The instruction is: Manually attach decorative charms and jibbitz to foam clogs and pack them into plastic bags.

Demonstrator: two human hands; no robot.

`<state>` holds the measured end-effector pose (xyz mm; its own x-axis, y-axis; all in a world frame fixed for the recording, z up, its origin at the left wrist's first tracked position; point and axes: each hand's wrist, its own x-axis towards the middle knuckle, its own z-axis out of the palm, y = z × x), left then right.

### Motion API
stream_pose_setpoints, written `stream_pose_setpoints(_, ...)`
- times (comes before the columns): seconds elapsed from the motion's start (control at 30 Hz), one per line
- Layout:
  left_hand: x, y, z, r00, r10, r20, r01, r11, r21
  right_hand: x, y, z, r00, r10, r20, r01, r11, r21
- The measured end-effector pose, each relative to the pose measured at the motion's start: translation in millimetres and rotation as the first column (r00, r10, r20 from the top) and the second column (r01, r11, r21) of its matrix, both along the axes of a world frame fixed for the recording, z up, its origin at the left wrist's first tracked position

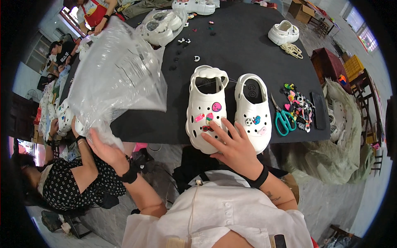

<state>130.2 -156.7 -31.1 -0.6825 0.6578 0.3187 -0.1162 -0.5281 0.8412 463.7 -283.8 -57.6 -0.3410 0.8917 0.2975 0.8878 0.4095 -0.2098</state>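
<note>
My left hand (pixel 106 152) is closed on the bottom end of a clear plastic bag (pixel 120 70), which billows up over the table's left side. Two white clogs (pixel 253 113) stand side by side at the near edge, toes toward me. The left clog (pixel 194 134) carries several charms, among them a pink round face and red glasses. On the other are a soccer ball charm, a blue one and a pale pink one. My right hand (pixel 233 144) lies with fingers spread over the clogs' toes, fingertips touching the left clog near its charms.
Teal-handled scissors (pixel 283 122) lie right of the clogs, beside a heap of colourful charms (pixel 301 107) and a dark tray (pixel 318 109). Farther back are a bagged pair of clogs (pixel 161 25), another white clog pair (pixel 283 32) and pale cords (pixel 292 50). Co-workers sit along the left.
</note>
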Motion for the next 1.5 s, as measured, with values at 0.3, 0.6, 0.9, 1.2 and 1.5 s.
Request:
stream_pose_setpoints(0.3, 80.5, -69.5, -14.6, 0.238, -0.900, -0.365, 0.824, 0.386, -0.415, 10.1, -15.0, -9.7, 0.743, 0.297, -0.600, -0.069, 0.926, 0.372)
stream_pose_setpoints(0.6, 149.4, -72.3, 0.6, -0.439, -0.785, -0.438, 0.736, -0.034, -0.676, 26.3, -27.8, 6.9, 0.680, 0.118, -0.724, -0.273, 0.957, -0.101)
stream_pose_setpoints(0.9, 114.2, -62.6, 24.3, -0.312, -0.670, -0.673, 0.723, 0.292, -0.626, 58.2, -38.9, -3.8, 0.609, 0.098, -0.787, -0.025, 0.994, 0.105)
stream_pose_setpoints(1.2, 162.3, -82.3, -10.4, -0.225, -0.714, -0.663, 0.845, 0.196, -0.498, 29.2, -32.2, -14.0, 0.358, 0.206, -0.910, -0.600, 0.798, -0.056)
stream_pose_setpoints(1.5, 180.9, -84.1, -22.9, -0.030, -0.733, -0.679, 0.946, 0.198, -0.256, 64.4, -37.8, -1.6, 0.436, 0.177, -0.882, -0.644, 0.746, -0.169)
